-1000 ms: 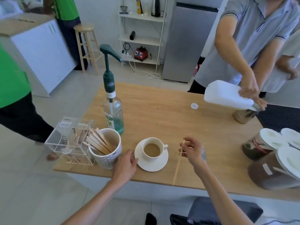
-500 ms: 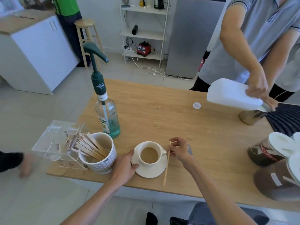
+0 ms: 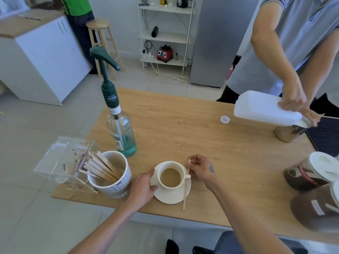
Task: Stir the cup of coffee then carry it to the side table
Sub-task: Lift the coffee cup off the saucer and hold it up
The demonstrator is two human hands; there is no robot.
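- The saucer (image 3: 171,196), near the table's (image 3: 201,143) near edge, is gripped at its left rim by the left hand (image 3: 142,189), thumb laid on top and forearm reaching in from the near left.
- The cup of coffee (image 3: 171,177) is seated on the saucer, handle turned right.
- A wooden stirrer (image 3: 185,191) is pinched near its top by the curled fingers of the right hand (image 3: 200,168), just right of the cup; the stick is hung steeply, its lower end past the saucer's near rim.
- Further left, a patterned mug (image 3: 111,184) of stirrers is seen, with a syrup bottle (image 3: 121,132) beyond.
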